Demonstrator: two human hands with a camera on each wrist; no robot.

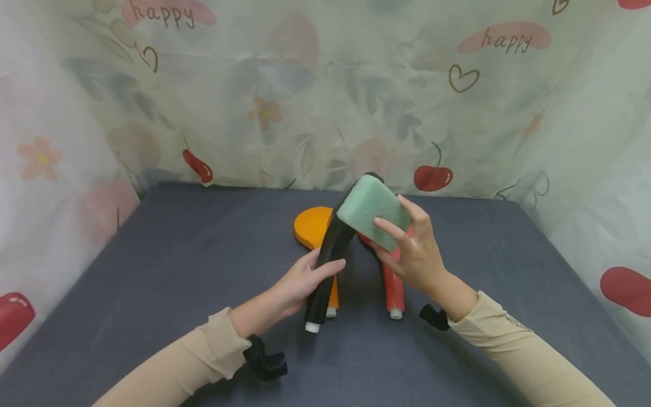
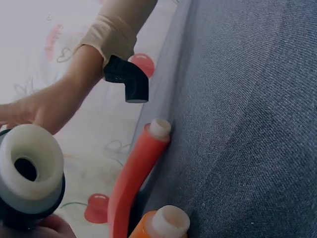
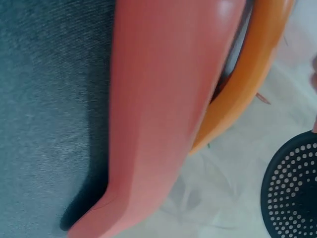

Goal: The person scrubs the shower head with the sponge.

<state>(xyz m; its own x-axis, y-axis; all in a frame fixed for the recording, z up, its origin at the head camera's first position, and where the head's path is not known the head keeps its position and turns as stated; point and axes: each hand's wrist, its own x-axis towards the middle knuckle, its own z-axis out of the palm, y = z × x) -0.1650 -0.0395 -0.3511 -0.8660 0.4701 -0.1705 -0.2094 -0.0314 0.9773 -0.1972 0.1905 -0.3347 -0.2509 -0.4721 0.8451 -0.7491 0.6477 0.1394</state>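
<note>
My left hand (image 1: 297,282) grips the handle of a black shower head (image 1: 330,243), held tilted over the table with its white connector end (image 2: 32,161) low. My right hand (image 1: 417,249) holds a pale green sponge (image 1: 373,209), which overlaps the shower head's upper part in the head view. In the right wrist view the black shower head shows its perforated spray face (image 3: 294,188). Behind the hands, an orange shower head (image 1: 310,226) and a red shower head (image 1: 393,285) lie on the table, each partly hidden.
The dark grey cloth-covered table (image 1: 203,254) runs back to a patterned curtain (image 1: 325,102), with more of it on both sides. Black wrist mounts (image 1: 267,362) hang below the sleeves, close over the table.
</note>
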